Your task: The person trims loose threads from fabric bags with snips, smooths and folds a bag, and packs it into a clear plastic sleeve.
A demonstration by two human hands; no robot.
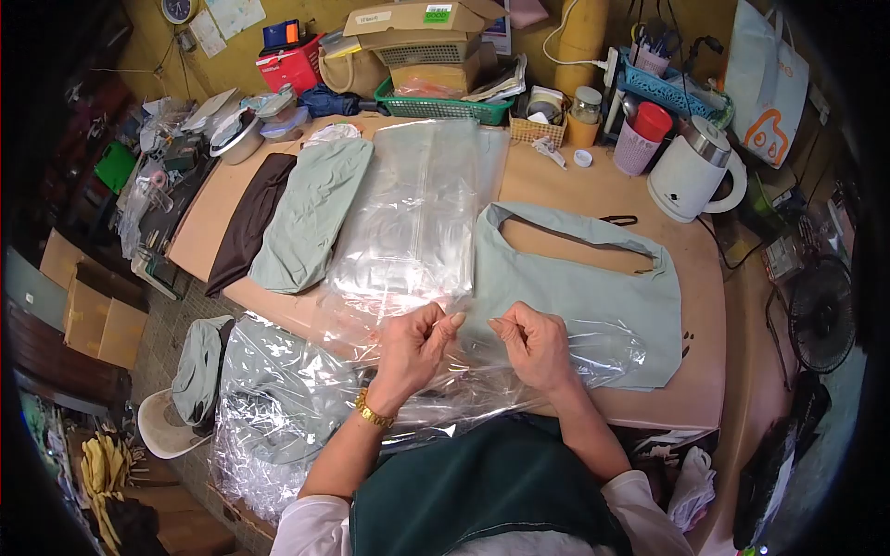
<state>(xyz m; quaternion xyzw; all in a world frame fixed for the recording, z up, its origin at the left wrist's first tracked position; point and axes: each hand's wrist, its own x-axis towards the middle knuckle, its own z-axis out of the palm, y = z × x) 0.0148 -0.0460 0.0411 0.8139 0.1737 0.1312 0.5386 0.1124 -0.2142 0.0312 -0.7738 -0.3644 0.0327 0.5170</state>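
Note:
My left hand [413, 350], with a gold watch at the wrist, pinches thumb and finger on a transparent plastic bag [607, 352]. Close by on the right, my right hand [536, 348] is closed in a similar pinch on the same thin film. The bag's exact edges between the fingers are hard to see. Under and beyond my right hand lies a pale green cloth shoulder bag [579, 287], flat, its strap loop pointing away from me. A stack of flat transparent plastic bags [408, 208] lies just beyond my left hand.
Left of the stack are a folded pale green cloth [315, 213] and a dark brown one [255, 218]. Plastic-wrapped green goods [278, 398] sit low at left. A white kettle [695, 171], pink cup [636, 148] and green basket [445, 109] line the table's far side.

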